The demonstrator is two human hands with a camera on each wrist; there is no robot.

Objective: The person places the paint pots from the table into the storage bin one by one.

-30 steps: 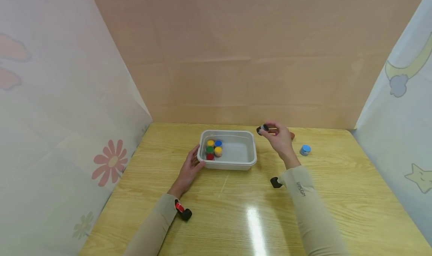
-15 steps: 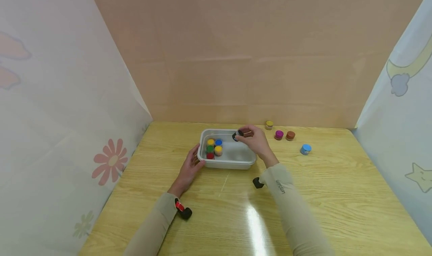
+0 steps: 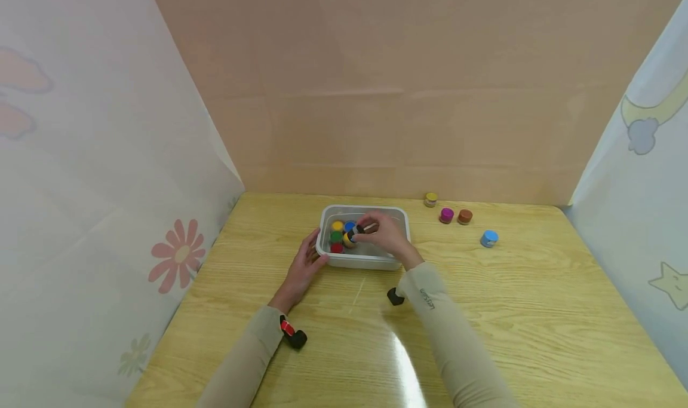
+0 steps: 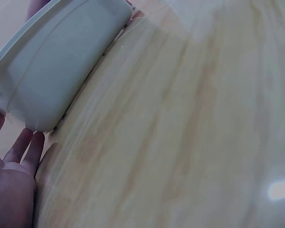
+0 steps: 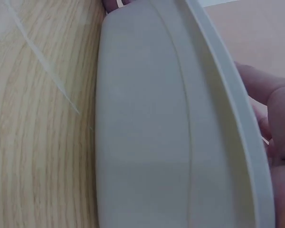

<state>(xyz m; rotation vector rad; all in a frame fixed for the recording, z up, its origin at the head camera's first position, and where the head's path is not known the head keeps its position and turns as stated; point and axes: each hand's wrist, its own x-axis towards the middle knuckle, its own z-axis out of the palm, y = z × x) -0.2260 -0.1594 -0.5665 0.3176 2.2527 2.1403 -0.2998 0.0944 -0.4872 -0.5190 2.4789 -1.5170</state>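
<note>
The left hand (image 3: 302, 270) is steadying the tray (image 3: 362, 263) on the table (image 3: 537, 306); its fingers are lying mostly straight and a little apart against the left end, while the thumb is resting at the near corner. The right hand (image 3: 384, 235) is reaching over the tray, its fingertips drawn narrow and pinching a dark pot (image 3: 353, 235), which is tilting above the tray floor. In the head view the dark pot is partly covering the near yellow pot (image 3: 348, 242); whether the two are touching is remaining unclear. In the right wrist view the tray wall is hiding the dark pot.

Beside it in the tray's left part, a far yellow pot (image 3: 337, 225), a blue pot (image 3: 350, 226), a green pot (image 3: 336, 236) and a red pot (image 3: 336, 248) are standing close together. Outside, to the tray's right, a mustard pot (image 3: 430, 199), a magenta pot (image 3: 447, 215), a brown pot (image 3: 464, 217) and a light-blue pot (image 3: 489, 238) are waiting.

The step in hand is seemingly involving placing the dark pot next to the group. The next move is probably calling for righting it, lowering it without nudging its neighbours, then parting the fingertips.
</note>
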